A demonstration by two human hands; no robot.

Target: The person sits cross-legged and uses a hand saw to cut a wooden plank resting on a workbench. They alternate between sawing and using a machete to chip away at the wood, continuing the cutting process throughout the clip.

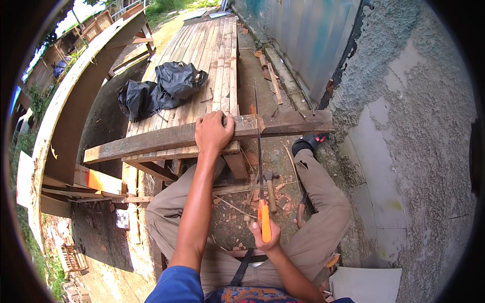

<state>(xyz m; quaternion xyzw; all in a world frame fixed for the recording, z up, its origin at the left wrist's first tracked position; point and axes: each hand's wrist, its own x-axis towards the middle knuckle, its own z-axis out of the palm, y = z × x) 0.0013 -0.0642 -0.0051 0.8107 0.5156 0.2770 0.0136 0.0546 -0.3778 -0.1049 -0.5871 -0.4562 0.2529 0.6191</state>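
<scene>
The left grip (214, 132), a bare hand, is clamped over the beam (245, 127), fingers bent across its far edge. The beam lies across the near end of the slatted desk (214, 60), its right end jutting past the desk's side. The right grip (268, 236) is closed around the orange handle of the saw (261, 174), whose blade crosses the beam to the right of the left grip. A black bag (177, 83) lies crumpled on the desk; a hammer (271, 194) is on the ground between the person's legs.
</scene>
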